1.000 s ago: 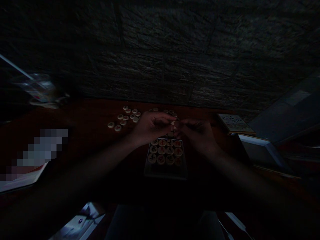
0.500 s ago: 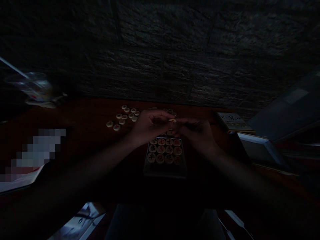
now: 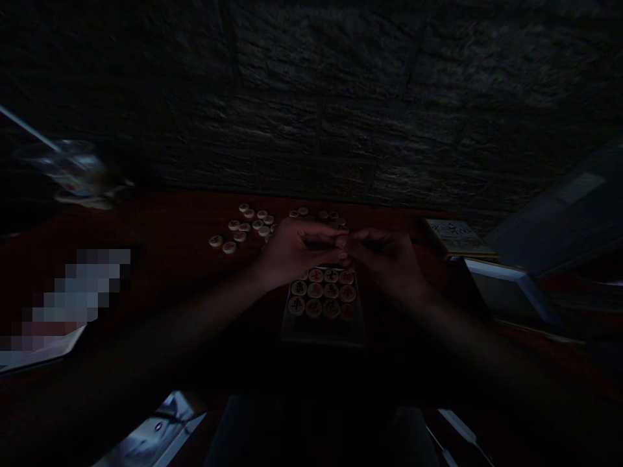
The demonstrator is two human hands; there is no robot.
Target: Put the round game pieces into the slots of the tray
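Note:
My left hand (image 3: pixel 296 253) and my right hand (image 3: pixel 392 259) meet above the far end of a shallow box (image 3: pixel 321 333). Their fingertips are pinched together around a Chinese chess piece (image 3: pixel 343 229), of which only a sliver of edge shows. In the box, round wooden pieces (image 3: pixel 315 290) with red or black characters lie in neat rows. The near strip of the box shows its dark bottom. My hands hide the box's far end. Loose Chinese chess pieces (image 3: pixel 240 236) are scattered beyond and left of my left hand.
A few more pieces (image 3: pixel 333 215) lie behind my hands, near the stone wall (image 3: pixel 311 130). On the right are a printed box lid (image 3: pixel 457 237) and an open tray (image 3: pixel 511 295). A plastic cup (image 3: pixel 78 168) with a straw stands at the left. The room is dim.
My fingers have closed further over the Chinese chess piece, which showed its pale face before and is now mostly covered. The view has shifted slightly. The box rows look the same.

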